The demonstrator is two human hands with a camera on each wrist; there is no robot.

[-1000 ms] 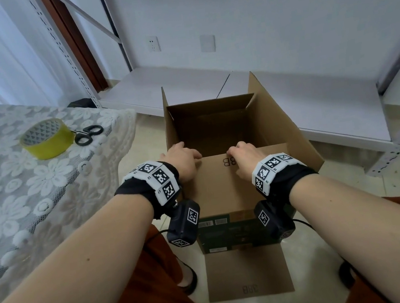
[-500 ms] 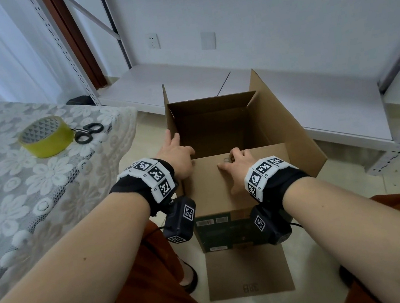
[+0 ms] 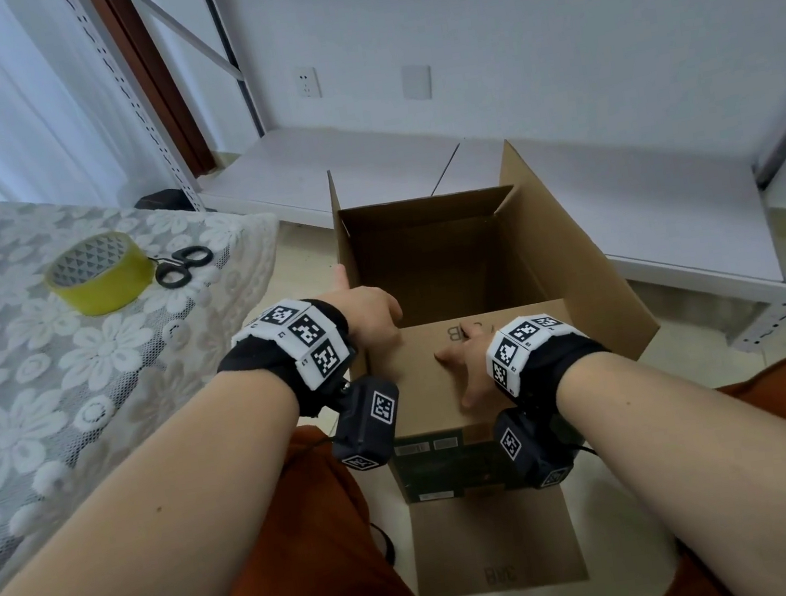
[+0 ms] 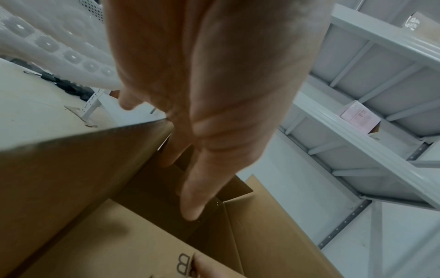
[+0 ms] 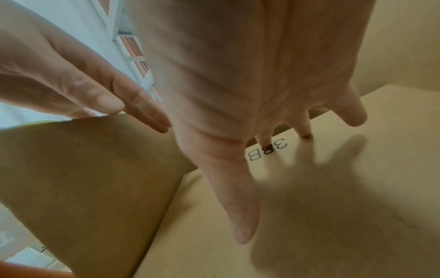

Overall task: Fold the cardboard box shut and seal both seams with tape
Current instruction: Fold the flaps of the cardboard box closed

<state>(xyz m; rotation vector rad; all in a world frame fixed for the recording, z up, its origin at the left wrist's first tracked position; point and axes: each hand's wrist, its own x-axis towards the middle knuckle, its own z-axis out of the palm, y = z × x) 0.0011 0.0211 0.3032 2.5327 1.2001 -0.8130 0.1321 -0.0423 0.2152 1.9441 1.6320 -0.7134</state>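
Note:
A brown cardboard box (image 3: 574,272) stands open on the floor between my knees. Its near flap (image 3: 423,384), printed 38B, is folded down over the opening. My right hand (image 3: 466,363) lies flat on that flap with its fingers spread (image 5: 352,116). The left flap (image 4: 71,169) stands upright. My left hand (image 3: 362,312) straddles its top edge with straight fingers (image 4: 190,203), one finger outside and the others inside the box. The right flap (image 3: 535,207) leans outward and the far flap (image 3: 424,210) is not folded down. A yellow tape roll (image 3: 97,273) sits on the table at the left.
Black scissors (image 3: 184,265) lie beside the tape on the lace-covered table (image 3: 41,397). White metal shelving (image 3: 671,208) runs low behind the box. A cardboard panel (image 3: 496,546) lies on the glossy floor at the box's foot, between my orange-clad legs.
My left hand left the near flap's edge and went to the upright left flap. My right hand uncurled and now lies flat, further back on the near flap.

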